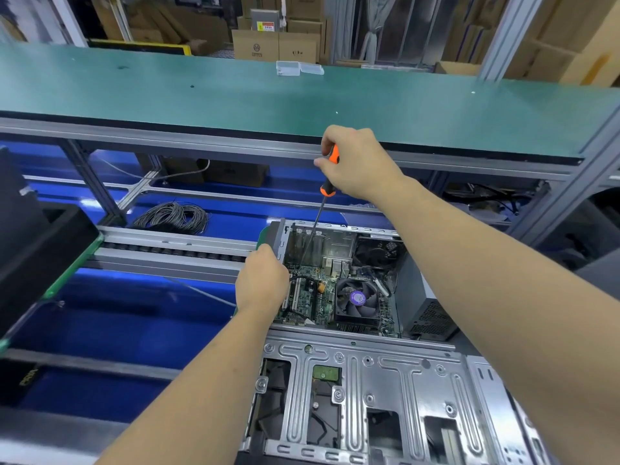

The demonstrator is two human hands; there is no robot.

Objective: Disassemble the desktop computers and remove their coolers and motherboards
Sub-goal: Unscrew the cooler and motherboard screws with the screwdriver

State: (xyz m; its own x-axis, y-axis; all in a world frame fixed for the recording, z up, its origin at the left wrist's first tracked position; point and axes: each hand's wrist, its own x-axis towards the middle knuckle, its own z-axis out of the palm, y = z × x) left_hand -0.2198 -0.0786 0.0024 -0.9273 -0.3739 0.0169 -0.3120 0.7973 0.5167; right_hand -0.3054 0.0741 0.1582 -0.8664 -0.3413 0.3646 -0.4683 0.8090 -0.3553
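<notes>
An open desktop computer case (362,374) lies on its side in front of me. Inside it a green motherboard (310,293) carries a black cooler fan (359,302) with a purple sticker. My right hand (355,162) grips the orange-and-black handle of a long screwdriver (330,169). Its thin shaft slants down to the motherboard's upper left corner. My left hand (261,280) rests curled at the case's left wall, over the board's left edge; what its fingers hold is hidden.
A grey power supply (426,310) fills the case's right side. A metal drive cage covers its near half. A roller conveyor (174,253) runs left of the case, with a coil of grey cable (174,216) behind it. A green shelf (268,95) spans above, bearing clear plastic boxes (298,68).
</notes>
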